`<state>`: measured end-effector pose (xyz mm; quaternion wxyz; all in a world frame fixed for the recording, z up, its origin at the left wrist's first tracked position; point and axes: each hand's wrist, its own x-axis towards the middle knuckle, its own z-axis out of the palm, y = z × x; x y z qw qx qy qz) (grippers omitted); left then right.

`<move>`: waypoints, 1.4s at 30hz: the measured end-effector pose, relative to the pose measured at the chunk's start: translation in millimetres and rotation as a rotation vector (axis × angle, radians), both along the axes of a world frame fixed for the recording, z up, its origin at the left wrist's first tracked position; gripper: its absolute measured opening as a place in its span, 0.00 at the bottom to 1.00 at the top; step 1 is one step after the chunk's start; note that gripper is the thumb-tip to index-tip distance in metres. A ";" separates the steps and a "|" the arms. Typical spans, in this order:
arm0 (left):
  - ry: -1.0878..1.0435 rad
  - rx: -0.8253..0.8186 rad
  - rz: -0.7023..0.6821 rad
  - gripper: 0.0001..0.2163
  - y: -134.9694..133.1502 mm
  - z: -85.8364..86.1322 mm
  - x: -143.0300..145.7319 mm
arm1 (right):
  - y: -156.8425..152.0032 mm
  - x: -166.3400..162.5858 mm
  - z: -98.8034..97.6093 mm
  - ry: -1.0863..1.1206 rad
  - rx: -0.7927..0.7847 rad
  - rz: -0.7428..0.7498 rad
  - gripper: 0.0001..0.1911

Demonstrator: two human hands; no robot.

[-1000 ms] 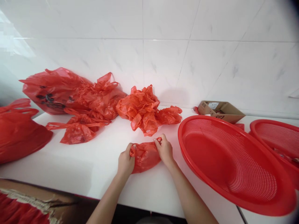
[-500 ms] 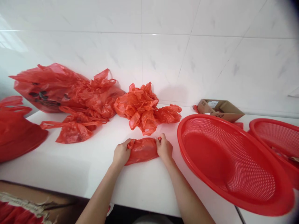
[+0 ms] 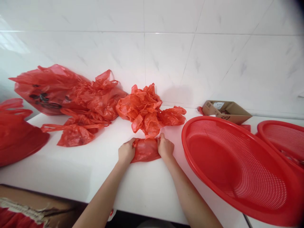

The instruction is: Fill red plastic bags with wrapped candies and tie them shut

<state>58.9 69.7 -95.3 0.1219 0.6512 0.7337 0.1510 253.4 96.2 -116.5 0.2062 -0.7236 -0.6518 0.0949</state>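
A small red plastic bag (image 3: 146,151) lies on the white table in front of me, stretched between both hands. My left hand (image 3: 126,150) is closed on its upper left corner. Its upper right corner is gripped by my right hand (image 3: 165,146), thumb pointing up. What the bag contains, if anything, I cannot make out. Just behind it sits a heap of crumpled red plastic bags (image 3: 144,109), close to the held bag's top edge.
Big filled red bags (image 3: 49,91) lean on the tiled wall at left, with a small tied bag (image 3: 77,134) before them. A large red plastic basket (image 3: 211,158) stands at right, beside another basket (image 3: 285,136). Behind is a cardboard box (image 3: 228,110).
Both hands have come slightly closer together, and the bag's lower edge has moved up a little, away from me. Both hands keep hold of the bag.
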 end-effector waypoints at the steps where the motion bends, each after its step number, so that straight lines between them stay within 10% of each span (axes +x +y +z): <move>1: 0.005 -0.001 0.001 0.23 -0.1 -0.5 0.3 | -0.1 -0.1 -0.8 0.006 0.006 -0.002 0.09; 11: -0.054 0.112 -0.024 0.16 -12.2 -5.5 -4.2 | -3.2 13.7 -3.3 0.244 0.159 -0.094 0.14; 21: -0.311 0.290 -0.093 0.16 -87.8 -6.6 -20.1 | 3.8 20.1 -2.0 0.439 0.206 -0.094 0.10; 33: -0.637 0.078 0.030 0.18 -102.5 23.4 -15.2 | -6.4 21.1 -1.3 0.772 0.319 -0.023 0.15; 38: -0.322 0.501 0.019 0.14 -88.1 55.1 6.1 | -4.6 17.2 -2.4 0.938 0.377 0.044 0.15; 42: 0.054 0.258 -0.191 0.14 -62.0 65.6 43.3 | -2.8 17.7 -1.7 1.034 0.416 0.076 0.16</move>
